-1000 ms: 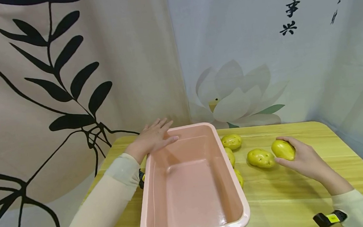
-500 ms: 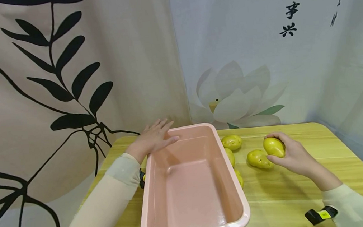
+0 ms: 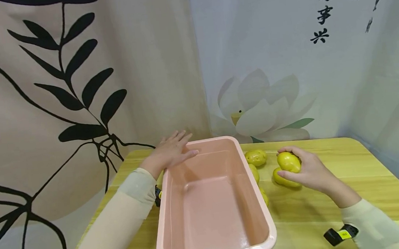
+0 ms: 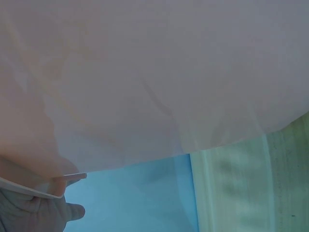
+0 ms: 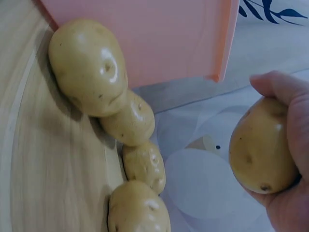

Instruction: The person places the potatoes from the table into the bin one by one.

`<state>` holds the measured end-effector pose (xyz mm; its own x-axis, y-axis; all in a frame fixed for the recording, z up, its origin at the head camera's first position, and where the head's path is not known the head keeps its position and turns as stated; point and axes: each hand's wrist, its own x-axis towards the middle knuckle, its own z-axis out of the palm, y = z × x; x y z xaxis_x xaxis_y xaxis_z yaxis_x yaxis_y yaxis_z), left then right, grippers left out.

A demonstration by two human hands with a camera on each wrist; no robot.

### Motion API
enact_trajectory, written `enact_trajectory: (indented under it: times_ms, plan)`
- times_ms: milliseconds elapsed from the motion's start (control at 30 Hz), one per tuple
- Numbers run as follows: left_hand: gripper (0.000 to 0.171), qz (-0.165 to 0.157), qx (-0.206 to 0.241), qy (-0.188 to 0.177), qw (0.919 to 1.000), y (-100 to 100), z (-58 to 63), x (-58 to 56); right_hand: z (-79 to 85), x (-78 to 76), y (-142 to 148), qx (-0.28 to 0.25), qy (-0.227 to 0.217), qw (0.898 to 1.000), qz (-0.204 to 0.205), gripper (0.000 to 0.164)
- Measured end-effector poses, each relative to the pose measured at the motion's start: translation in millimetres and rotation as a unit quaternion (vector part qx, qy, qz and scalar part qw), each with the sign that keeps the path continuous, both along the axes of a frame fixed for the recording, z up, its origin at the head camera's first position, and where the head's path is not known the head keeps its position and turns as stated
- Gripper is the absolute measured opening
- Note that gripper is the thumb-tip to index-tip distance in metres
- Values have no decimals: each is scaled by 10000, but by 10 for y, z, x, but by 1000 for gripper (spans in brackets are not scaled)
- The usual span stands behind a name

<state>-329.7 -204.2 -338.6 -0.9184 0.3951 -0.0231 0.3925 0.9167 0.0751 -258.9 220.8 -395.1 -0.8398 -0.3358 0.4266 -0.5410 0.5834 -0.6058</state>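
A pink plastic basin [image 3: 212, 214] stands on the table with a bare inside. My left hand [image 3: 168, 153] rests on its far left corner, fingers straight and the thumb over the rim. With my right hand [image 3: 308, 170] I grip a yellow potato [image 5: 263, 145], thumb on one side and fingers on the other, held above the table. In the head view another potato [image 3: 284, 180] lies behind and below the held one. Between it and the basin sit several more potatoes, partly hidden by the basin wall; the nearest potato [image 5: 89, 67] shows large in the right wrist view.
The wooden table [image 3: 322, 220] runs out to a rounded far right corner. Behind it hangs a printed curtain [image 3: 158, 64] with dark leaves and a pale lotus. A black band [image 3: 341, 234] sits at the right wrist.
My right hand has carried the held potato leftward, from beside the lying potato to over it, closer to the basin. My left hand and the basin stay in place.
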Motion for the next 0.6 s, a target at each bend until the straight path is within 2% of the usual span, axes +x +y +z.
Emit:
enact_trajectory:
  times_ms: [333, 600]
  plan:
    - [86, 21, 19, -43, 10000, 50, -8, 2, 153, 47, -199, -36, 151, 9998, 105, 57]
    - [85, 51, -32, 45, 10000, 20, -32, -15, 369, -4, -419, -170, 285, 9983, 487, 55]
